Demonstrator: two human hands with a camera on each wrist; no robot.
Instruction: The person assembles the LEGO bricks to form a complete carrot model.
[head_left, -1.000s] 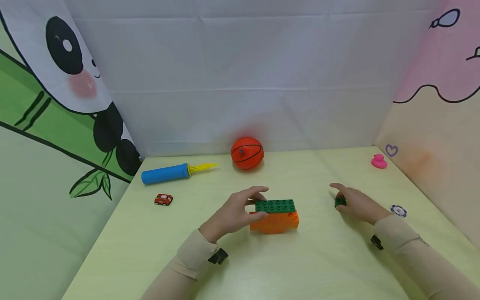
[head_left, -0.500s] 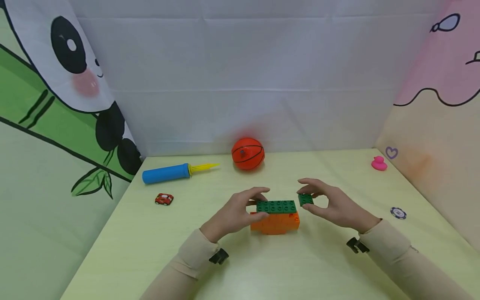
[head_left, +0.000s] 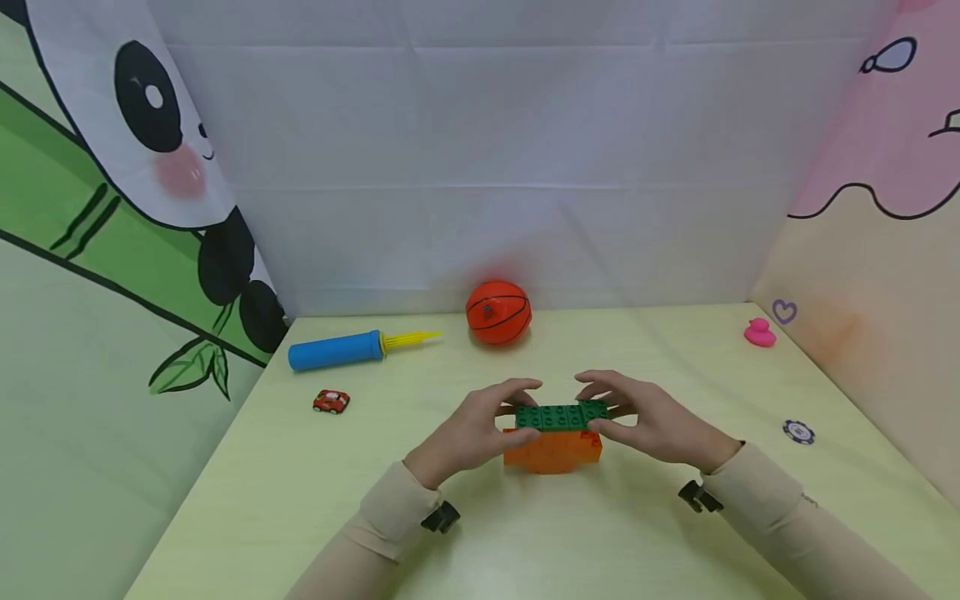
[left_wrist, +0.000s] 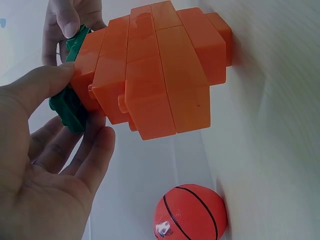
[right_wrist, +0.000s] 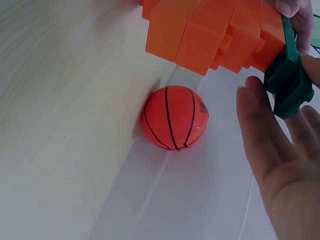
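Observation:
In the middle of the table stands a block of stacked orange toy bricks (head_left: 551, 456), stepped narrower toward its base. Green toy bricks (head_left: 551, 417) run along its top. My left hand (head_left: 468, 429) holds the left end of the stack near its top, thumb in front and fingers behind. My right hand (head_left: 660, 422) pinches a small green brick (head_left: 595, 408) at the right end of the green row. Its studs line up close to the row, and it overhangs the orange bricks (right_wrist: 205, 30) in the right wrist view. Whether it is pressed fully down cannot be told.
Behind the stack sits a red-orange ball with black lines (head_left: 498, 312). A blue hand pump with a yellow nozzle (head_left: 337, 350) and a red toy car (head_left: 331, 402) lie left. On the right are a pink toy duck (head_left: 760, 332) and a poker chip (head_left: 798, 432).
My right hand has carried the small green brick leftward from the right side of the table to the right end of the green row. My left hand has stayed at the stack.

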